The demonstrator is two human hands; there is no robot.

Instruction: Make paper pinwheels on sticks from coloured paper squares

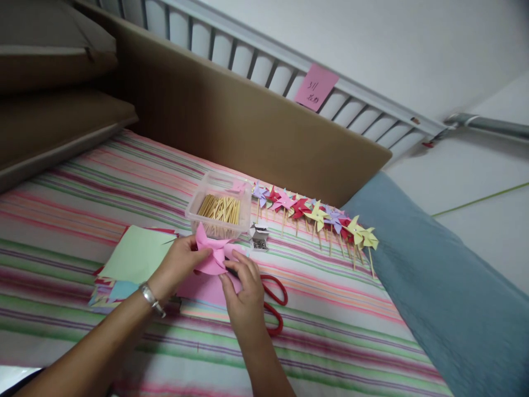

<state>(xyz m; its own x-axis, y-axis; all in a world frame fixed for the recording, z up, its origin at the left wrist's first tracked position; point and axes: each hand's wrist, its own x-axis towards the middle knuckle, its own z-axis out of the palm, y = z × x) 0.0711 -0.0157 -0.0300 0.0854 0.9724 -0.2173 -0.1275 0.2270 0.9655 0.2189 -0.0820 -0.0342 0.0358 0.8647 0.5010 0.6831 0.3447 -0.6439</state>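
Between my two hands is a pink paper pinwheel, its blades partly folded in toward the middle. My left hand grips it from the left, with the thumb lying on top near the centre. At its lower right edge, the thumb and fingers of my right hand are closed on the paper. A flat pink sheet lies just beneath. Red-handled scissors rest beside my right hand, their blades hidden. Left of my left wrist is a stack of coloured paper squares, pale green on top.
A clear plastic box of wooden sticks stands behind my hands. Beside it sits a small open box of metal pins. Several finished pinwheels on sticks line the back right. A brown board borders the striped cloth.
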